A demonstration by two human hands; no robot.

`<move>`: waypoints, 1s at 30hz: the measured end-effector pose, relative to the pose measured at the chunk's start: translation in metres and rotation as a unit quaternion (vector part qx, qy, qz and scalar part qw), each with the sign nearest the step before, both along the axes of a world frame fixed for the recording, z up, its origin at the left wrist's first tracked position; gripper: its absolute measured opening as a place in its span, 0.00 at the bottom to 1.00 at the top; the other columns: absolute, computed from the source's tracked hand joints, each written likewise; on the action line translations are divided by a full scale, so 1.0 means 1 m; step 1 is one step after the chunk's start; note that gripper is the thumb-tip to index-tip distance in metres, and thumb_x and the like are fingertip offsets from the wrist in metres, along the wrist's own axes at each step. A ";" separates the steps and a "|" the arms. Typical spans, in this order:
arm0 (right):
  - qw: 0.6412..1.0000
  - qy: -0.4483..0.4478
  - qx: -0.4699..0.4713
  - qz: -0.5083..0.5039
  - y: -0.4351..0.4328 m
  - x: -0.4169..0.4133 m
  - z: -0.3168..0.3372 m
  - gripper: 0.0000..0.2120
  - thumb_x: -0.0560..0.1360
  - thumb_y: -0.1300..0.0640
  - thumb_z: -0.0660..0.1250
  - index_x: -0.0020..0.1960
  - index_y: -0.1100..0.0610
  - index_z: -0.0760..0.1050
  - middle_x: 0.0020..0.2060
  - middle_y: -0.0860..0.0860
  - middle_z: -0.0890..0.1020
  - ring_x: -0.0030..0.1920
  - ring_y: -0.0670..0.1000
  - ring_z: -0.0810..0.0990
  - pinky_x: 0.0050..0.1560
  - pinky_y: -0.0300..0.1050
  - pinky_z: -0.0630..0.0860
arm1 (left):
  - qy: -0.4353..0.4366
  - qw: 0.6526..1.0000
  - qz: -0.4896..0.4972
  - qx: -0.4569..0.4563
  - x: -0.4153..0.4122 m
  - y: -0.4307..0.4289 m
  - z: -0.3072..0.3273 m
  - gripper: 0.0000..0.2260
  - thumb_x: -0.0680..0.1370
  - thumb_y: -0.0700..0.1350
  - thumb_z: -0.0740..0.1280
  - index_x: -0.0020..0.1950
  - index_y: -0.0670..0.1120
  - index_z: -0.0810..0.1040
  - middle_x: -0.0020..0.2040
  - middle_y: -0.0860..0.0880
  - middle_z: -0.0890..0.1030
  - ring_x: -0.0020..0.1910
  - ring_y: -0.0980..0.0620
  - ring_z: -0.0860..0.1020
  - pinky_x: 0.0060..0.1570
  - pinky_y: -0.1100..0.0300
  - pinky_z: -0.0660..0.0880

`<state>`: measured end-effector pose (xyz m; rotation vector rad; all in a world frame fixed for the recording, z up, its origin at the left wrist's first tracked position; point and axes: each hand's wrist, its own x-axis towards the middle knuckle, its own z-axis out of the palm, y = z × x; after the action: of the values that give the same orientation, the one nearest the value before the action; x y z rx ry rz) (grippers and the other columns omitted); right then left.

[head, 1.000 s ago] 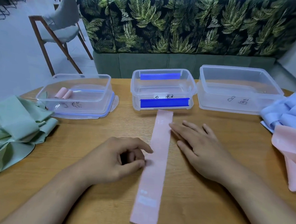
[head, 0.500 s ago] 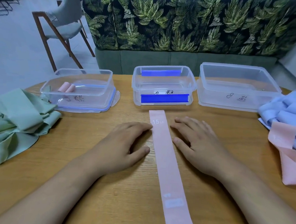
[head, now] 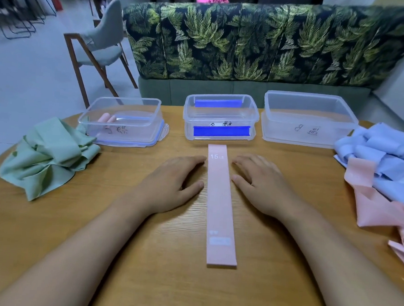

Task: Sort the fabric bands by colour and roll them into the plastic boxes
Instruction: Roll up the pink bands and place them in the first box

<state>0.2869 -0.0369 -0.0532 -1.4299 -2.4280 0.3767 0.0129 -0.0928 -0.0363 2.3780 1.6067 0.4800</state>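
Spanning the far side, a leaf-print sofa (head: 262, 43) backs a wooden table (head: 164, 280). Three clear plastic boxes stand in a row along the table's far edge: the large right box (head: 308, 138), the left box (head: 138, 127) sitting on a blue-edged lid, and the middle box (head: 222, 117) with blue clips. A heap of green bands (head: 47, 157) lies at the left and a heap of blue bands (head: 384, 164) at the right, with loose pink bands (head: 377, 211) overlapping its near side.

The left hand (head: 170, 184) and right hand (head: 265, 185) rest palm down on the table, fingers relaxed and holding nothing. Between them a flat pink band (head: 219, 201) marked "15" runs from just near the middle box towards the person. The left fingertips lie just beside its edge, and contact cannot be told; the right hand sits slightly apart. Two rolled pink bands (head: 106, 118) lie in the left box's far-left corner.
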 end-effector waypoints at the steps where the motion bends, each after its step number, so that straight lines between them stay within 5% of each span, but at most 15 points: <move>1: 1.000 0.010 0.001 0.001 -0.003 0.001 0.000 0.20 0.84 0.43 0.60 0.75 0.44 0.70 0.74 0.43 0.72 0.76 0.49 0.67 0.79 0.55 0.60 | -0.004 1.000 0.007 0.011 0.000 -0.005 -0.001 0.25 0.84 0.54 0.66 0.80 0.52 0.67 0.74 0.55 0.74 0.72 0.55 0.71 0.71 0.60 0.66; 9: 0.997 0.057 0.001 0.058 -0.086 0.018 0.002 0.14 0.84 0.46 0.61 0.68 0.42 0.78 0.66 0.37 0.76 0.69 0.42 0.70 0.74 0.47 0.63 | -0.008 0.998 0.005 0.055 0.020 -0.074 -0.007 0.13 0.83 0.56 0.62 0.65 0.53 0.75 0.63 0.57 0.77 0.61 0.56 0.74 0.62 0.56 0.72; 14: 0.990 0.104 0.032 0.092 -0.138 0.031 -0.003 0.10 0.84 0.52 0.65 0.61 0.42 0.81 0.63 0.33 0.79 0.66 0.38 0.72 0.70 0.46 0.69 | -0.063 0.995 0.011 0.070 0.036 -0.124 -0.012 0.09 0.84 0.48 0.65 0.64 0.52 0.75 0.60 0.57 0.77 0.60 0.57 0.75 0.60 0.68 0.67; 23: 0.984 0.071 0.102 0.124 -0.170 0.030 -0.003 0.07 0.82 0.46 0.66 0.55 0.45 0.81 0.55 0.37 0.81 0.57 0.44 0.78 0.60 0.50 0.75 | -0.089 0.994 -0.014 0.063 0.055 -0.169 -0.010 0.13 0.82 0.52 0.70 0.65 0.55 0.76 0.56 0.62 0.77 0.57 0.60 0.76 0.60 0.56 0.74; 30: 0.979 0.067 0.118 0.151 -0.181 0.035 0.001 0.03 0.80 0.49 0.67 0.51 0.45 0.80 0.49 0.38 0.81 0.54 0.43 0.77 0.59 0.48 0.71 | -0.067 0.993 -0.046 0.084 0.055 -0.181 -0.011 0.15 0.81 0.56 0.71 0.67 0.55 0.76 0.57 0.64 0.79 0.58 0.61 0.77 0.60 0.60 0.74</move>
<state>0.3218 -0.2184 -0.0521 -0.9123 -2.4824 0.2317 0.0682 -0.2740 -0.0471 2.4677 1.4447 0.7659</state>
